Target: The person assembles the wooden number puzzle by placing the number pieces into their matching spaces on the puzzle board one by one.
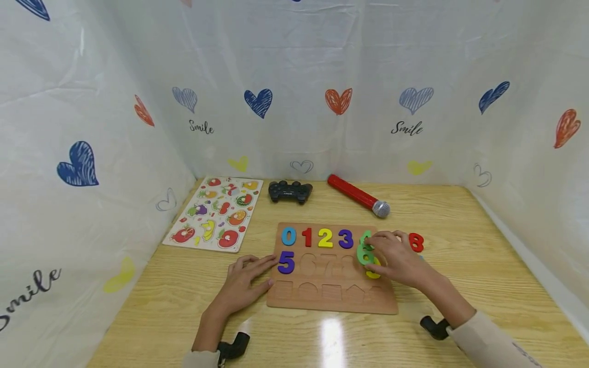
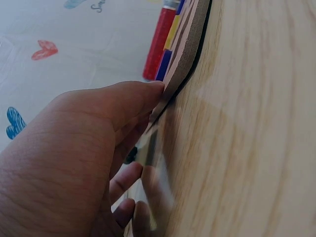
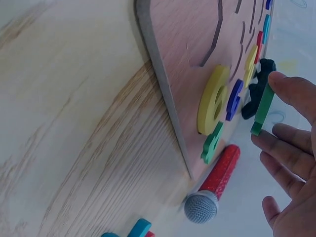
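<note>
A wooden number puzzle board (image 1: 331,302) lies on the table, with blue 0, red 1, yellow 2 and purple 3 (image 1: 346,238) along its top row. A purple 5 (image 1: 286,262) sits in the second row. My right hand (image 1: 399,258) pinches a green 6 (image 1: 365,254) between thumb and fingertip above the board's right side. Below it, partly covered, are a green 4 (image 3: 212,143) and a yellow 9 (image 3: 213,98). My left hand (image 1: 243,283) touches the board's left edge with fingers extended; its thumb (image 2: 143,96) rests against that edge.
A red 8 (image 1: 416,242) and a blue piece (image 3: 140,228), partly hidden in the head view, lie right of the board. Behind it are a red microphone (image 1: 354,192) and black game controller (image 1: 290,191). A fruit puzzle board (image 1: 216,214) lies at the left.
</note>
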Demonstrator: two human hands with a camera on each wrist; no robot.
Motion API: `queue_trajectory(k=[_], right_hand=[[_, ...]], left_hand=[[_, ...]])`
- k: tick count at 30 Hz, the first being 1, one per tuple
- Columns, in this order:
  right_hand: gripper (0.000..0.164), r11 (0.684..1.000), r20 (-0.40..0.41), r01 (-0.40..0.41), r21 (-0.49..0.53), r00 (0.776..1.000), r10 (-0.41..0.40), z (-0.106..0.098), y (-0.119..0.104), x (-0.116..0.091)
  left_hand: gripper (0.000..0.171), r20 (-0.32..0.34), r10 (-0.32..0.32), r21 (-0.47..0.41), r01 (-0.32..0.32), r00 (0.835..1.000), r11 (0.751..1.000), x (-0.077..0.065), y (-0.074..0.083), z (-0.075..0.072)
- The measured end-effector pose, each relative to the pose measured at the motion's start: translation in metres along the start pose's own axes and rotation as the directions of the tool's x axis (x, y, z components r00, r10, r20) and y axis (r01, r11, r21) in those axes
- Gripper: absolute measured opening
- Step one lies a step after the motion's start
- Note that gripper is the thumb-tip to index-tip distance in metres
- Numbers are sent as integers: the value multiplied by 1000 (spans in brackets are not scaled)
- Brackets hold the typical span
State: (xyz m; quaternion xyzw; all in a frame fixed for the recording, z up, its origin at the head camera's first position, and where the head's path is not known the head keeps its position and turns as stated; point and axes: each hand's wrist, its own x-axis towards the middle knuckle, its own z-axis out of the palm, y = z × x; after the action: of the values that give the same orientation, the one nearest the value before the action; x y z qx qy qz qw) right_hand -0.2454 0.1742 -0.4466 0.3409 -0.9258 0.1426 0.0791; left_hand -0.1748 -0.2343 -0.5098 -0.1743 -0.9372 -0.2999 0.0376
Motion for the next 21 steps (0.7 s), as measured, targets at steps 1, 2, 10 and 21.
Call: queue_trajectory(k=[1,2,10,21], right_hand=[[53,1000,2,8,-5,1000,-8,0,-1,1],[52,1000,6,15,-11,1000,-15,1,-2,2],[52,999,17,11,38,1000,-11,6,-9,7],[52,996,22,38,78,999,-40,11,-17,13]], left_hand=[[53,1,0,0,0,1000,1000,0,0,0],[53,1,1,1,-1,1000,1000,0,0,0],[52,7,-4,-1,4,1000,1000,0,2,-1],[52,11,-8,1,8,1000,1000,0,1,-2]])
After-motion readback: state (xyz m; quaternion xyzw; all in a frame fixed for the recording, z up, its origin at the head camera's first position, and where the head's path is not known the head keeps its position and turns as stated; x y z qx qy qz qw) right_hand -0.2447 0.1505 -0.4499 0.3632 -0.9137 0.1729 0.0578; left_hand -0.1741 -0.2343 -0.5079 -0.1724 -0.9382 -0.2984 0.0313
